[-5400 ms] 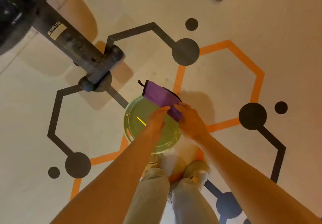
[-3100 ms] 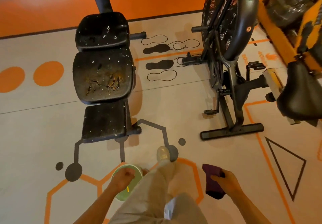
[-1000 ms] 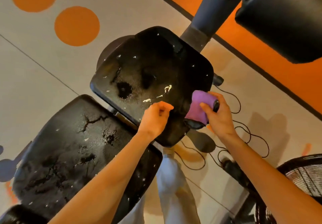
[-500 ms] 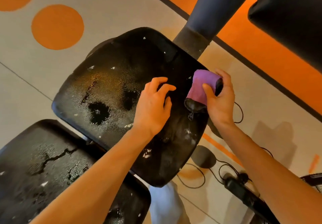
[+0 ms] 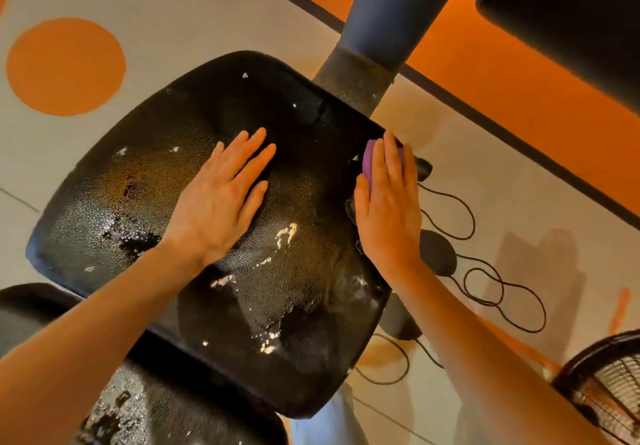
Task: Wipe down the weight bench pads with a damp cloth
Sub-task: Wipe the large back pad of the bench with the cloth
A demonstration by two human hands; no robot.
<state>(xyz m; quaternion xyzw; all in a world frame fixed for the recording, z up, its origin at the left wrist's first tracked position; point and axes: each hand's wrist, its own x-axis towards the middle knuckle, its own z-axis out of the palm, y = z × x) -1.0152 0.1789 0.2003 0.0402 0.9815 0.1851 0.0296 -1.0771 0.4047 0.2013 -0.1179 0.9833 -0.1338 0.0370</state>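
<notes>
The left hand (image 5: 221,198) is laid flat on the middle of the black bench pad (image 5: 214,236), with its fingers straight and slightly spread, and nothing is held in it. The right hand (image 5: 388,202) is pressed with straight fingers, kept close together, against the right edge of the same pad, and the purple cloth (image 5: 367,160) is trapped under its palm and fingers; only a small part of the cloth is seen beside the index finger. The surface of the pad is cracked and worn, and it is marked with pale crumbs and shiny spots. A second pad (image 5: 166,406), also worn, is seen below it at the lower edge of the view. A grey post (image 5: 381,29) is fixed behind the upper corner of the pad. The floor (image 5: 173,11) is pale with an orange circle (image 5: 65,67), and black outlines of feet (image 5: 485,271) are painted on it, to the right of the pad. Part of a black fan cage (image 5: 609,385) is seen in the lower right corner.
</notes>
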